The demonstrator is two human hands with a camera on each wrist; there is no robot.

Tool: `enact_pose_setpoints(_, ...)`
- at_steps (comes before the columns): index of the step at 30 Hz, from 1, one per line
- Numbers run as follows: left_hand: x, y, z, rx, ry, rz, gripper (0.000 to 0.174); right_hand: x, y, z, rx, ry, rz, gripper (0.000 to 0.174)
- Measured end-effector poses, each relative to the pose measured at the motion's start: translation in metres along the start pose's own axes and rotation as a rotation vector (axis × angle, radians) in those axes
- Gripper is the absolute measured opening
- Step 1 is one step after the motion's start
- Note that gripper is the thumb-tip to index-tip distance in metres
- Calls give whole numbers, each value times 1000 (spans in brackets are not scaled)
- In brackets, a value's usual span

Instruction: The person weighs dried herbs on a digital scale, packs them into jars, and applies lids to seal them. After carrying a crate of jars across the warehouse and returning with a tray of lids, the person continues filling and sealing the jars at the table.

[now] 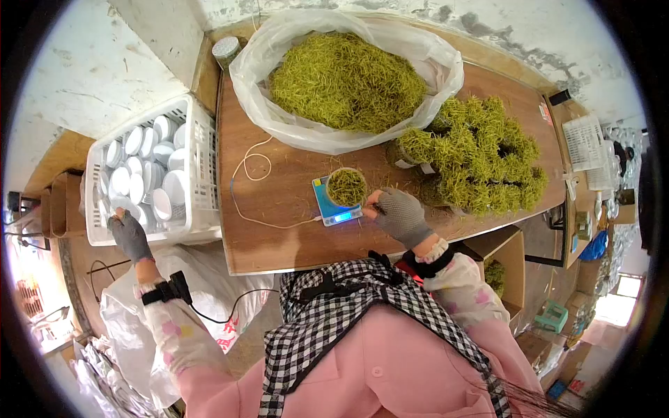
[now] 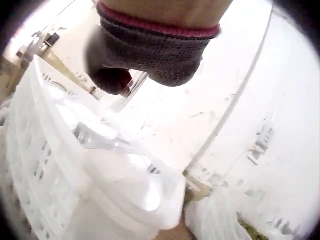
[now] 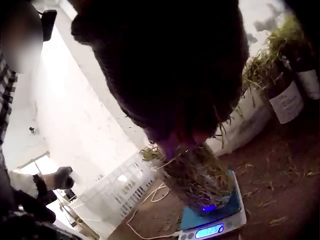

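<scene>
A clear jar [image 1: 346,188] of greenish-yellow dried strands stands upright on a small blue-and-white digital scale [image 1: 320,202] with a lit display. My right hand [image 1: 401,217], in a grey fingerless glove, grips the jar near its rim, fingers bent. In the right wrist view the dark glove [image 3: 175,70] covers much of the scene, with its fingertips right at the jar top. My left hand [image 1: 130,235], gloved alike, is at the near left corner of a white plastic crate [image 1: 202,160] of white-topped containers [image 1: 136,182]. Its fingers bend away from the left wrist camera; I cannot tell what they hold.
A large clear plastic bag [image 1: 446,66] of dried strands [image 1: 345,83] lies at the back of the brown table [image 1: 279,244]. Several filled jars [image 1: 481,157] crowd the right side. A white cable [image 1: 240,184] runs to the scale. Below the right edge is a cardboard box [image 1: 512,268].
</scene>
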State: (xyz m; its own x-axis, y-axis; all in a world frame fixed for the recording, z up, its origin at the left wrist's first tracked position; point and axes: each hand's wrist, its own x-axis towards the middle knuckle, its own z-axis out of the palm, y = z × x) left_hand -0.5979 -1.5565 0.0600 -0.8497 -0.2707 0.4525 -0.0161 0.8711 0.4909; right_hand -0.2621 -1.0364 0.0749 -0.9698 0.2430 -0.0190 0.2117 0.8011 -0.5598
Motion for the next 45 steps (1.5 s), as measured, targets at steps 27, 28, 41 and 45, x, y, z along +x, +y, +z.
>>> enact_pose_setpoints(27,-308,235,59,-710,-1042,271,73,62,-20,23,55,35,-106,106)
enact_pose_setpoints(28,-312,238,62,-710,-1019,292,81,64,-24,27,-17,-2,-134,105)
enact_pose_setpoints(41,-291,231,72,-940,-1048,-30,59,59,-26,20,61,1,-175,73)
enact_pose_setpoints(45,-254,255,30,-1550,-1173,-842,45,46,-71,-5,347,18,-160,74)
